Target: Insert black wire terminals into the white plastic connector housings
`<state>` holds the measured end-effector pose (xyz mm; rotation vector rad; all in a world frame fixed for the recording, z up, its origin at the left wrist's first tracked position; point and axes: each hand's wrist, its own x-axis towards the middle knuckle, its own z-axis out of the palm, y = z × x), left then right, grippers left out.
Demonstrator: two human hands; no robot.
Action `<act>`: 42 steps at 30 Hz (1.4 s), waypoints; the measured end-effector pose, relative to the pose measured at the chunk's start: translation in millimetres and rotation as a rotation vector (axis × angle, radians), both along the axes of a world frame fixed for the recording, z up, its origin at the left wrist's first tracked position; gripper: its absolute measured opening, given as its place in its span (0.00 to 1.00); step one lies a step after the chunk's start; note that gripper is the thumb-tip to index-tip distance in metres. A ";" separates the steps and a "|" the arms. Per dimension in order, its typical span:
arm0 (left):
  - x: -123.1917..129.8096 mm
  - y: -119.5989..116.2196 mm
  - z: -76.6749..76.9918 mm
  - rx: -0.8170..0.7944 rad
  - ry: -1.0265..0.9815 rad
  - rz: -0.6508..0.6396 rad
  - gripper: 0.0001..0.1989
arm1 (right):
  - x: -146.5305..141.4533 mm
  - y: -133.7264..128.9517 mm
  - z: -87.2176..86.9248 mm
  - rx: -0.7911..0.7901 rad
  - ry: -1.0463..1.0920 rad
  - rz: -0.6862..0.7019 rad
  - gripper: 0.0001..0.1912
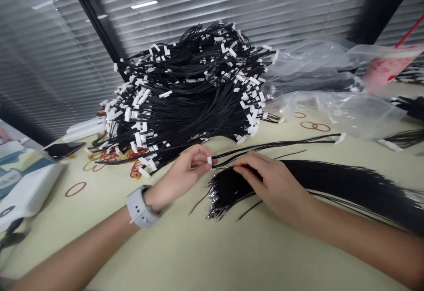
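Observation:
My left hand (190, 167), with a grey watch band on its wrist, pinches a small white connector (209, 160) between thumb and fingertips. Black wires run right from that connector to another white connector (339, 138) lying on the table. Close by, my right hand (268, 180) has its thumb and forefinger pinched together just above the near end of a thick bundle of loose black wires (314, 171). What sits between those fingertips is too small to make out; a thin black wire seems to be there. Silvery metal tips (215, 202) show at the bundle's left end.
A tall heap of black cables with white connectors (195, 101) stands behind my hands. Red rubber bands (75, 189) lie around. Clear plastic bags (341, 110) and a pink cup (380, 72) are at the back right. A white box (36, 189) stands left, before window blinds.

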<state>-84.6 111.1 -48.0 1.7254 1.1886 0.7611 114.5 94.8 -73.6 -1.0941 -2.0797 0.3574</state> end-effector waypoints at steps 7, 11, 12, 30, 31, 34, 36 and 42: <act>9.5 -12.9 0.2 -0.042 -0.083 0.000 0.04 | -0.8 2.4 -0.6 -0.165 0.025 -0.030 0.08; 10.0 -13.6 -2.7 -0.128 -0.162 -0.030 0.05 | 0.3 3.0 -1.2 -0.133 0.022 -0.021 0.08; 10.1 -13.9 -3.1 -0.133 -0.164 -0.032 0.05 | 0.7 3.2 -1.4 -0.129 0.028 -0.017 0.07; 12.8 -12.8 -4.7 -0.242 -0.258 0.031 0.06 | 3.7 5.7 -5.0 -0.120 0.026 0.007 0.07; 12.8 -12.8 -4.9 -0.244 -0.266 0.032 0.06 | 3.8 5.9 -5.4 -0.106 0.026 0.008 0.07; 12.4 -11.9 -5.7 -0.260 -0.299 0.027 0.07 | 4.3 6.0 -6.3 -0.065 0.021 0.001 0.07; 12.0 -10.9 -6.2 -0.272 -0.315 0.020 0.07 | 4.8 6.0 -6.7 -0.047 0.012 -0.006 0.07; 10.3 -9.3 -7.0 -0.288 -0.307 0.036 0.06 | 5.9 6.8 -8.7 -0.040 -0.008 -0.004 0.07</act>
